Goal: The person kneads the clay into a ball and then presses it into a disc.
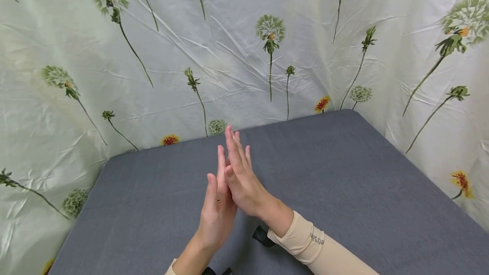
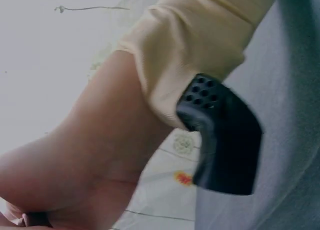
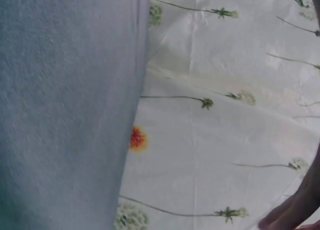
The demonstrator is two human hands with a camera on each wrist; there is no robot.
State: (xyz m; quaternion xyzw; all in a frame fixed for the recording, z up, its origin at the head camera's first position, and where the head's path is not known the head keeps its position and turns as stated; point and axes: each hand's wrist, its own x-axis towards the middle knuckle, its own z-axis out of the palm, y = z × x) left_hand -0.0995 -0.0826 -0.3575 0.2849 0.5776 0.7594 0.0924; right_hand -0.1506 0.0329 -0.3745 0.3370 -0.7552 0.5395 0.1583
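Note:
Palm to palm, my left hand [image 1: 218, 211] and right hand [image 1: 244, 186] meet above the grey-covered table in the head view. The fingers of both are straight and point up and away. The right hand's fingers stand slightly higher, and its thumb lies near the left hand's index finger. No object shows between the palms, though their inner faces are mostly hidden. A bare wrist, a beige sleeve [image 2: 185, 50] and a black perforated device [image 2: 225, 135] fill much of the left wrist view. Only dark fingers [image 3: 287, 217] show at the lower right corner of the right wrist view.
The grey table [image 1: 324, 173] stretches out around the hands, with its far edge against a pale curtain [image 1: 237, 54] printed with dandelions and other flowers. A black wrist device [image 1: 262, 237] sits beneath the right sleeve. More black parts [image 1: 217, 271] show at the bottom edge.

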